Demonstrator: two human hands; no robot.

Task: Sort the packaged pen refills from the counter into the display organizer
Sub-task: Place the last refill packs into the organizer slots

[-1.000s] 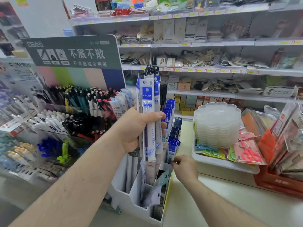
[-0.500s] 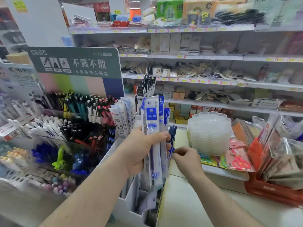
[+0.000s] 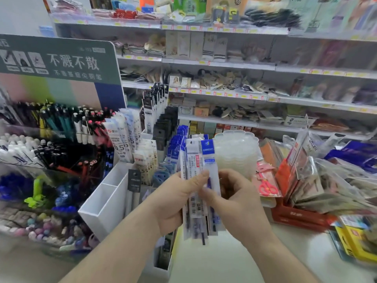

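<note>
My left hand (image 3: 173,203) grips a bundle of blue-and-white packaged pen refills (image 3: 199,160), held upright over the counter. My right hand (image 3: 238,203) has joined it from the right, its thumb and fingers pinching the front pack of the bundle. Just behind and to the left stands the white display organizer (image 3: 106,203), with tiered compartments holding more refill packs: black ones (image 3: 152,109), white "0.5" ones (image 3: 120,139) and blue ones (image 3: 175,144). Its front left compartments look mostly bare.
A pen display with a green sign (image 3: 57,58) fills the left. A stack of clear scalloped dishes (image 3: 236,152) sits behind my hands, red scissors packs (image 3: 267,186) and a red bin of packets (image 3: 302,215) to the right. Store shelves (image 3: 224,64) run across the back.
My left hand lowered the bundle toward me, away from the organizer. My right hand left the organizer's blue packs and came up to pinch the bundle's front pack.
</note>
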